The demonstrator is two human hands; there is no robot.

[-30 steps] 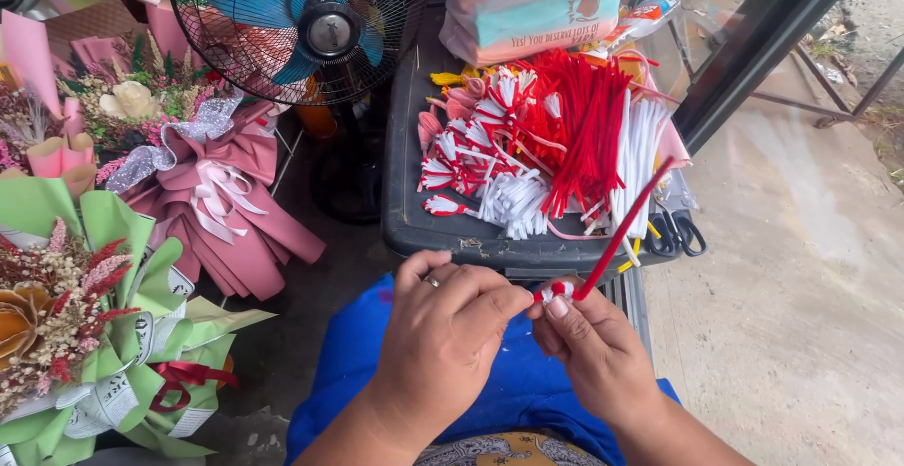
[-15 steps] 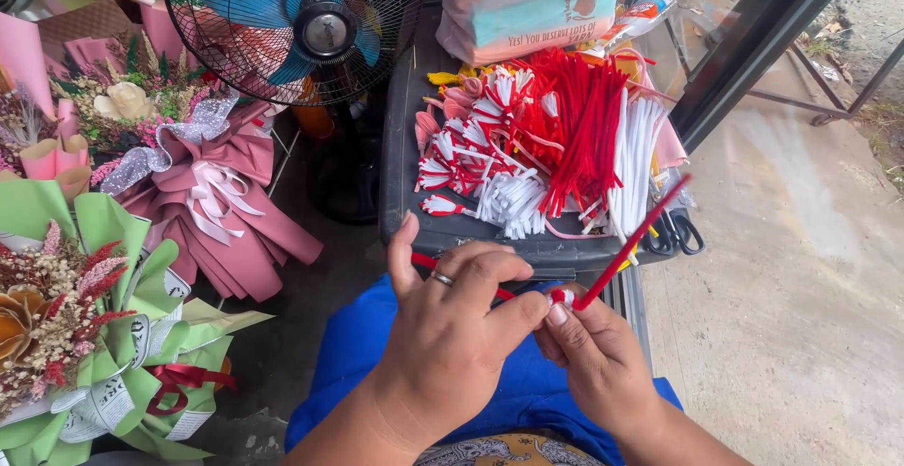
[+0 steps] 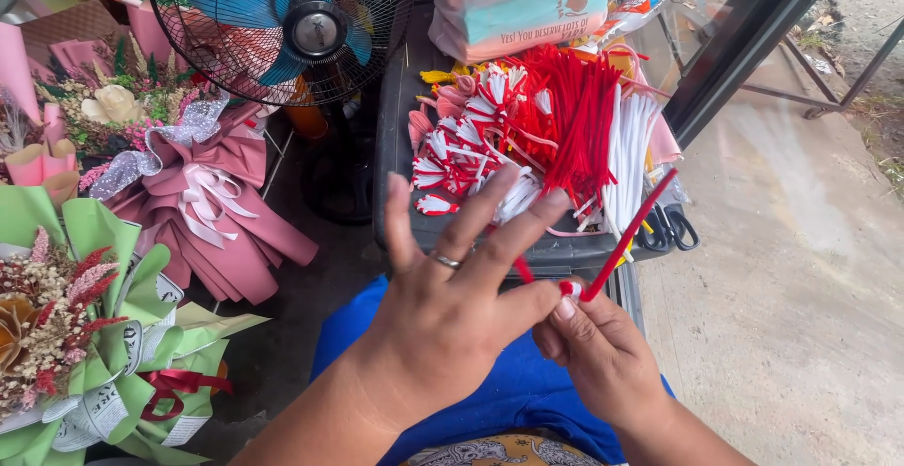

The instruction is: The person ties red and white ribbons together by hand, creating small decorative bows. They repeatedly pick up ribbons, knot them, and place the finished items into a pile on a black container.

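My right hand [image 3: 603,358] had its grip closed, thumb and fingertips pinching the lower end of a red pipe cleaner [image 3: 629,237] where a small white bit [image 3: 571,289] sat against it. From that pinch the stem ran up and to the right, its long axis slanting away from me toward the scissors [image 3: 667,231] at the edge of the black crate [image 3: 395,146]. My left hand [image 3: 452,315] was just beside the right one and touching it at the forefinger, its grip wide open: fingers spread and lifted, the ringed finger raised, thumb standing up. I could not tell whether that forefinger pressed the stem itself or only lay over it. A short red piece showed between the two hands, under my left fingers. So the stem lay to the right of my left hand, and the right hand was the nearer one and the only one that clearly had hold of it.

Beyond my hands the crate carried a heap of red and white pipe cleaners [image 3: 565,118] and finished red-and-white pieces [image 3: 452,160]. A fan [image 3: 282,24] stood to the left of it, with a pink-wrapped bouquet [image 3: 202,202] and a green-wrapped bouquet [image 3: 85,334] further left. My blue lap cloth [image 3: 508,400] lay under both hands.
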